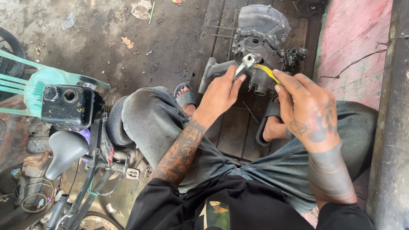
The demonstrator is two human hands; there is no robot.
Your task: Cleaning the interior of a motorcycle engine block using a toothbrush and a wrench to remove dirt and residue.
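risk, judged: small metal part (248, 61) could slip from fingertip pinch & drop between floor planks (232, 127); yellow-handled tool (269, 72) could skid off, jab left thumb. left hand (221, 91) reached fwd, thumb+fingers closed on part, just in front of grey engine casing (260, 38). right hand (307, 108) curled shut round tool, tip at part, wrist bent in.

Bare concrete floor (106, 38) lies open left; engine block (260, 38) and pink wall (353, 42) crowd the hands ahead.
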